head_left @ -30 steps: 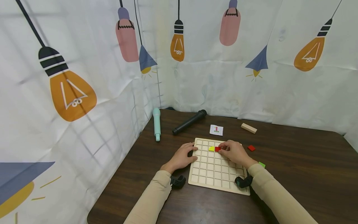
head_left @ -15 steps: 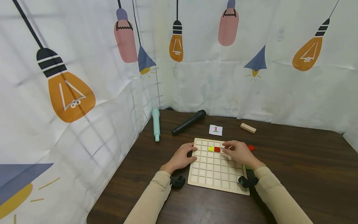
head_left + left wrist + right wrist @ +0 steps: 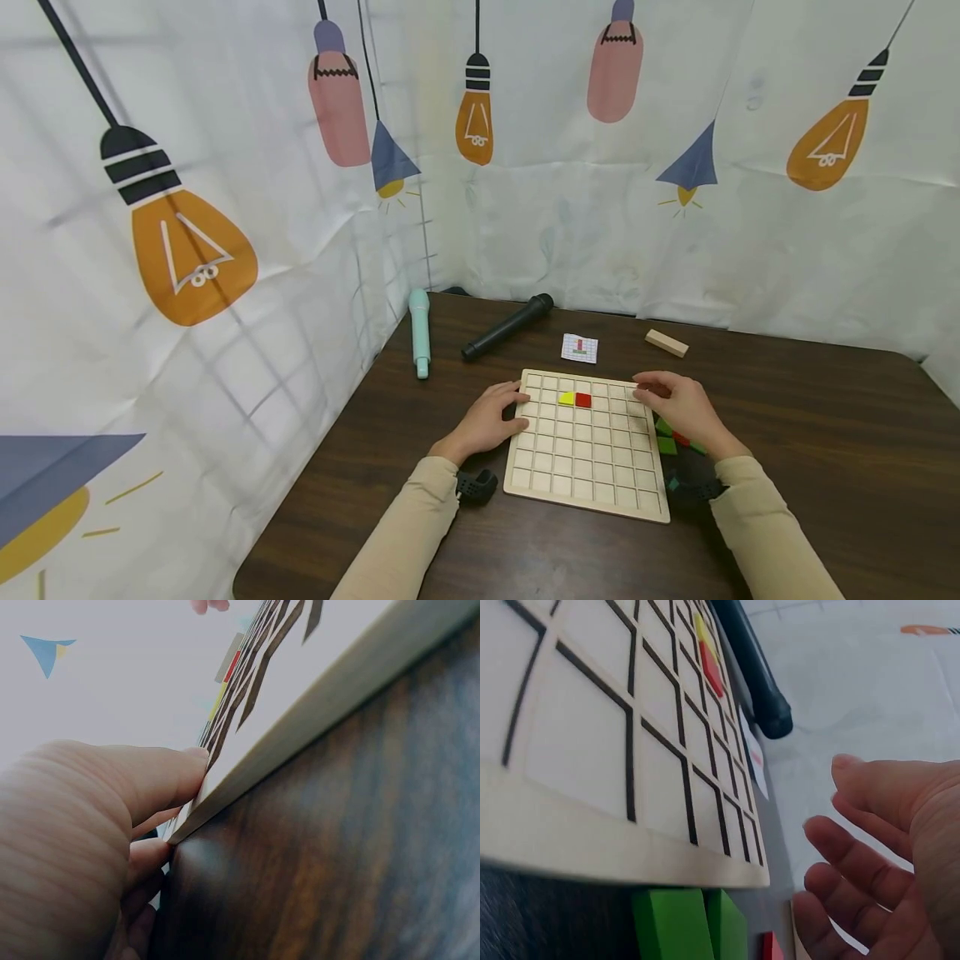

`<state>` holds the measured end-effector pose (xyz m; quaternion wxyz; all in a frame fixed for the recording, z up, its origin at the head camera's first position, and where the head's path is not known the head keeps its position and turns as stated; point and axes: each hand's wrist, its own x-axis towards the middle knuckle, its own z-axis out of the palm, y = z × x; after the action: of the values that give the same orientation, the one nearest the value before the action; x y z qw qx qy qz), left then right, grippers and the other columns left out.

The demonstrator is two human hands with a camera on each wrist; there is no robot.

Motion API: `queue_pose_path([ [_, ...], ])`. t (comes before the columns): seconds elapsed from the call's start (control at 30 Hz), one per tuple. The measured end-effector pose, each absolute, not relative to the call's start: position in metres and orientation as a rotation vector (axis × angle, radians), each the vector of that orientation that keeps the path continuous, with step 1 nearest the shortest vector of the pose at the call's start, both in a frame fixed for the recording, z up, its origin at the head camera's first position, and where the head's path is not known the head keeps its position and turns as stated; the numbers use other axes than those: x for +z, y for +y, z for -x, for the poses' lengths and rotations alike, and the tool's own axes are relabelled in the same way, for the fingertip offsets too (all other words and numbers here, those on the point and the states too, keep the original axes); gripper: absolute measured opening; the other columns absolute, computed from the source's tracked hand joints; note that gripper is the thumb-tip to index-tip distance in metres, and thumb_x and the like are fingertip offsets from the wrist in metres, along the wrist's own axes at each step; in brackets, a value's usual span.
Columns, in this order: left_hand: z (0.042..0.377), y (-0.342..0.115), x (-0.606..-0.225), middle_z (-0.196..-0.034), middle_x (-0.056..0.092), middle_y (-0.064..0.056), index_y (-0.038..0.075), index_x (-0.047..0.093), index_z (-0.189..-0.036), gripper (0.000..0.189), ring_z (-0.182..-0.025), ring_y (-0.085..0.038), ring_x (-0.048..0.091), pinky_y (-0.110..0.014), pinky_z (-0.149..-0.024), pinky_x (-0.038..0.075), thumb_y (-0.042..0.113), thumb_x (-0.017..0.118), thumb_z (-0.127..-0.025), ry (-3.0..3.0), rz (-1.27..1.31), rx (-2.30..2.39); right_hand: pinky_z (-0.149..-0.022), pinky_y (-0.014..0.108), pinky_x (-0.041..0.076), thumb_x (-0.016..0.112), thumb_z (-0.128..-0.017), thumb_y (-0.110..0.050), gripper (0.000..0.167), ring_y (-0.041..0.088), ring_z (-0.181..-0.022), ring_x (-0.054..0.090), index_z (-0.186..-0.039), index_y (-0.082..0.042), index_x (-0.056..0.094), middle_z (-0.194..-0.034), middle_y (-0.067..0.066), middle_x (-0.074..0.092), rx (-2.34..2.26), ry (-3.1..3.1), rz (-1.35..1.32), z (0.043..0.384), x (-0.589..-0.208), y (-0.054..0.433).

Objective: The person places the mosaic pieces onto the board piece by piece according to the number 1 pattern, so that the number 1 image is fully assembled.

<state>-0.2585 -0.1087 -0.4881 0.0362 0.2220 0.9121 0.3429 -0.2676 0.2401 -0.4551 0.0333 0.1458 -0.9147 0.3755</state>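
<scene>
Your left hand (image 3: 487, 419) lies with thumb and fingers spread, their tips resting on the left edge of the square pale wooden grid board (image 3: 585, 458). That board lies flat on the dark brown wood-grain worktop (image 3: 810, 433), nearer the worktop's left edge than its right. Your right hand (image 3: 682, 408) is empty, its fingers loosely curved and the thumb apart from them, by the board's far right corner. On the board, in the second row from its far edge, you have a yellow piece with a slanted side (image 3: 566, 398) just beside a flat red square piece (image 3: 583, 401). Green pieces (image 3: 667, 447) and another red piece (image 3: 680, 438) lie beside the board's right edge, partly under your right hand. Towards the worktop's far edge are a black microphone (image 3: 507, 327), a white printed paper card (image 3: 580, 348) and a pale wooden block (image 3: 667, 343); a mint-green microphone (image 3: 420, 333) lies at the far left corner
</scene>
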Motion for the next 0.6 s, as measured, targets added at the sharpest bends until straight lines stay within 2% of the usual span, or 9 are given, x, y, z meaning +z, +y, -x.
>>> queue_pose_path([
  [0.13, 0.259, -0.109, -0.489, -0.155, 0.036, -0.008, 0.012, 0.057, -0.137, 0.044, -0.145, -0.026, 0.027, -0.047, -0.113, 0.031, 0.025, 0.064, -0.096, 2.804, -0.679, 1.050, -0.080, 0.047, 0.053, 0.063, -0.097, -0.029, 0.041, 0.033, -0.099, 0.064, -0.128, -0.003, 0.062, -0.117, 0.017, 0.067, 1.128, -2.801, -0.401, 0.268, -0.456, 0.249],
  [0.4, 0.257, -0.108, -0.485, -0.155, 0.036, -0.009, 0.011, 0.057, -0.137, 0.044, -0.144, -0.027, 0.028, -0.048, -0.112, 0.031, 0.025, 0.065, -0.096, 2.801, -0.675, 1.048, -0.080, 0.044, 0.052, 0.064, -0.095, -0.041, 0.051, 0.032, -0.101, 0.061, -0.131, -0.005, 0.061, -0.121, 0.017, 0.064, 1.128, -2.799, -0.323, 0.267, -0.463, 0.268],
  [0.5, 0.257, -0.108, -0.485, -0.155, 0.036, -0.008, 0.011, 0.057, -0.137, 0.044, -0.144, -0.027, 0.028, -0.048, -0.112, 0.032, 0.025, 0.065, -0.096, 2.799, -0.678, 1.054, -0.077, 0.041, 0.051, 0.064, -0.095, -0.040, 0.050, 0.032, -0.099, 0.060, -0.129, -0.004, 0.061, -0.120, 0.017, 0.064, 1.112, -2.779, -0.300, 0.265, -0.465, 0.273],
  [0.6, 0.258, -0.109, -0.486, -0.155, 0.036, -0.008, 0.011, 0.057, -0.137, 0.044, -0.144, -0.027, 0.028, -0.048, -0.112, 0.032, 0.025, 0.065, -0.096, 2.801, -0.682, 1.058, -0.070, 0.036, 0.049, 0.064, -0.095, -0.038, 0.047, 0.028, -0.091, 0.060, -0.127, -0.003, 0.063, -0.114, 0.017, 0.065, 1.077, -2.764, -0.284, 0.265, -0.468, 0.276],
])
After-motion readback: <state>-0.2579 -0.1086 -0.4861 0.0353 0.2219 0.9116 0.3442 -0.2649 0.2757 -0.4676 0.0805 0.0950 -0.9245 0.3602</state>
